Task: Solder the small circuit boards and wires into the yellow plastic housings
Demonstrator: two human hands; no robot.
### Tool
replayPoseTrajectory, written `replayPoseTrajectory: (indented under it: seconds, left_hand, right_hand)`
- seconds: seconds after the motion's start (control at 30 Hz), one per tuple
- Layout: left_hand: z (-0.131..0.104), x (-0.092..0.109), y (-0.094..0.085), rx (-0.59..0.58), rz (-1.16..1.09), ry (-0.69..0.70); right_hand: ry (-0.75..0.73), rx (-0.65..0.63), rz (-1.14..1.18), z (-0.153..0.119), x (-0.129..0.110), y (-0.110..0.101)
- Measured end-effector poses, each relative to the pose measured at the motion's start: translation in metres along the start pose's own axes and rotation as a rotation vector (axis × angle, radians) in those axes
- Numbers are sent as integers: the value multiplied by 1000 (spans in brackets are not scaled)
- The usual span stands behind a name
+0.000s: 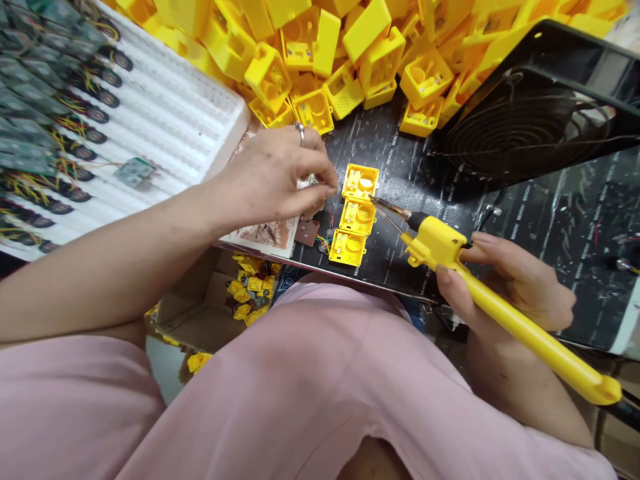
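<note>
My right hand (525, 280) grips a yellow soldering iron (530, 331) with a metal tip and a thin feed tube at its front. The tip touches or hovers close to the top one of three small yellow housings (361, 181) lined up in a column. My left hand (280, 173), with a ring on one finger, is closed in a pinch left of that column. Whatever lies between its fingertips is mostly hidden, with some wire ends showing. Below it lies a brown circuit board (307, 231), and coloured wires run towards the bottom housing (347, 248).
A heap of yellow housings (310, 53) fills the back of the black table (400, 153). On the left, a white foam tray (190, 113) carries green circuit boards with wired round parts. A black fan (530, 120) stands at right. Below the edge, a cardboard box (195, 313) contains yellow pieces.
</note>
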State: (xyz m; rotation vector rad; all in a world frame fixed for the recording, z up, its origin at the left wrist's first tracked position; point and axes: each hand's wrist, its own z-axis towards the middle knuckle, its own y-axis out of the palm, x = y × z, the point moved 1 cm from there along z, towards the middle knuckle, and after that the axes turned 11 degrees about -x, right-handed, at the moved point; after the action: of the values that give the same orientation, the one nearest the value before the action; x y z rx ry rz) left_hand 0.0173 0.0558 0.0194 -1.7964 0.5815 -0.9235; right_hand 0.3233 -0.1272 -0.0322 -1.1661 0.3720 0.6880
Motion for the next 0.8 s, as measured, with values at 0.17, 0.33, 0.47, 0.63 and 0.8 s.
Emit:
replayPoseTrajectory:
  seconds: [0.17, 0.33, 0.47, 0.63, 0.8]
  left_hand:
    - [-4, 5, 10, -175, 294, 168]
    - [1, 19, 25, -193, 289, 128]
    - [-4, 9, 31, -58, 164, 98]
    - [-4, 4, 41, 55, -87, 1]
    - [2, 13, 44, 36, -166, -43]
  right_hand:
    - [-219, 63, -92, 14, -12, -3]
    - [-229, 67, -53, 16, -13, -2]
    - [-204, 99, -25, 7, -5, -5]
    - [-164, 110, 15, 1, -6, -4]
    - [-83, 14, 55, 5, -19, -9]
